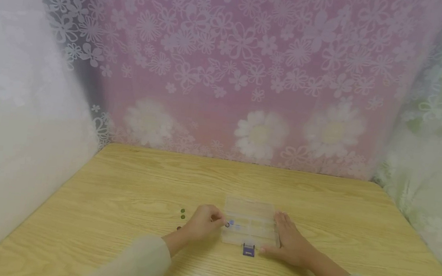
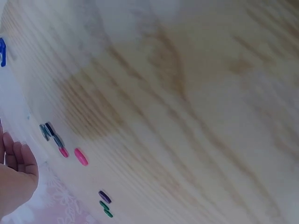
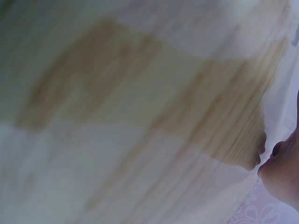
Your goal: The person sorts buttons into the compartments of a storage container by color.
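My left hand (image 1: 206, 223) pinches a small dark round disc (image 1: 227, 224) between thumb and fingertips, at the left edge of a clear plastic box (image 1: 250, 204). A blue disc (image 1: 231, 222) shows through the box's left part, among its dividers. The box lies flat, with a dark blue latch (image 1: 248, 250) at its front. Along the box's right side my right hand (image 1: 294, 244) rests with extended fingers, its thumb near the front edge. In the left wrist view the left hand (image 2: 18, 172) is partly cut off and the pinched disc is hidden.
Left of the left hand lie two green discs (image 1: 182, 214) and a dark one (image 1: 179, 228). The left wrist view also shows a pink disc (image 2: 81, 157), a purple one (image 2: 105, 196) and a cluster of grey ones (image 2: 45, 132) on the wooden table (image 1: 119, 181). Flowered curtains surround it.
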